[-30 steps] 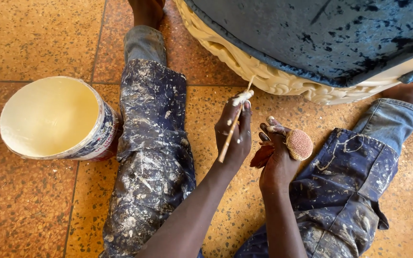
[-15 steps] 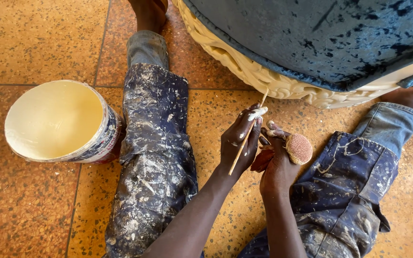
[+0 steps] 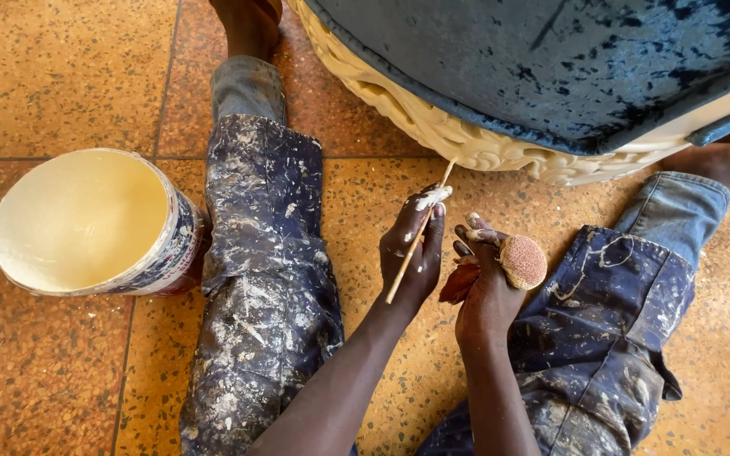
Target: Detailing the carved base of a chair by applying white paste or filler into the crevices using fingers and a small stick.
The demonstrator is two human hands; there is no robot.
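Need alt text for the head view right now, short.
Seen from above, a seated person's left hand holds a thin brush to the carved cream edge of a blue-covered piece; the right hand holds a round sponge. A cream paint bucket sits beside the left leg.

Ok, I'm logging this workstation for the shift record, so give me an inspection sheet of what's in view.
Surface: speckled orange-brown tiled floor, person seated on it, legs apart.
Job's things: thin stick, tip at the cream carved edge of a blue-topped piece; round reddish pad.
Clutter: white bucket, cream inside, beside the left leg.
Grippers: left hand grips the stick; right hand holds the pad.
Cables: nothing seen.
Surroundings: paint-spattered blue trousers, bare feet.
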